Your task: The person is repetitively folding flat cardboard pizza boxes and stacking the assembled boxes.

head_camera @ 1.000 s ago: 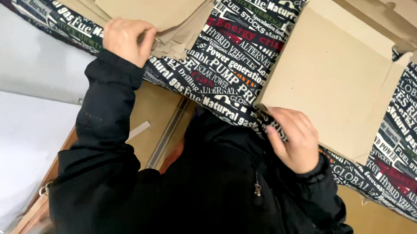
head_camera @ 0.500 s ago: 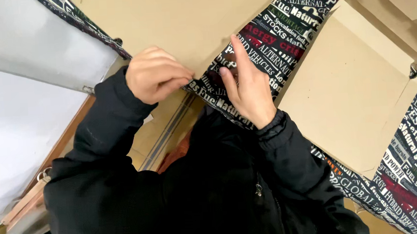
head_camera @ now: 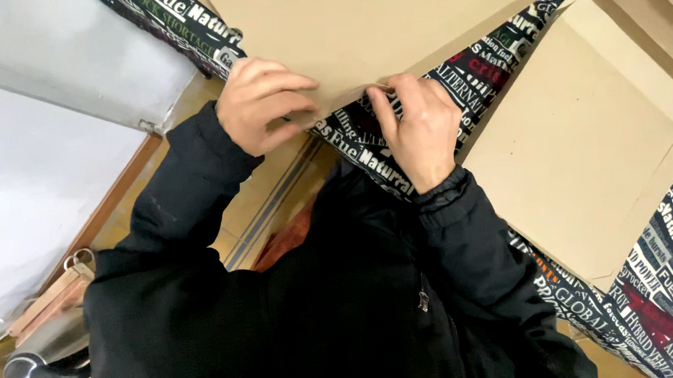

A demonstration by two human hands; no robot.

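While both hands meet at the near corner of a flat brown cardboard sheet [head_camera: 373, 28], the left hand [head_camera: 263, 103] lies curled over that corner, its fingers bent close together and pressing down on the cardboard edge, with the thumb tucked under where it cannot be made out. The right hand [head_camera: 419, 128] sits just beside it, touching the same pointed corner; its fingers are drawn in narrow, the fingertips pinching the cardboard's tip against the cloth beneath. The sheet spreads away from the hands toward the top of the view and lies on a black tablecloth [head_camera: 365, 143] printed with white and red lettering, which shows between the two hands and runs off in a band toward the lower right. To the right, well apart from the hands, a second piece of cardboard [head_camera: 586, 140] lies flat on the same cloth, with folded flaps along its far side. Both arms wear black jacket sleeves [head_camera: 173, 216], and the dark jacket fills the lower middle of the view. At the left, a pale grey panel [head_camera: 27, 171] stands beside a wooden floor strip, and near the lower left corner sit a small brown paper bag [head_camera: 52, 300] and a dark, shiny rounded object [head_camera: 37, 368] that I cannot tell apart more closely.
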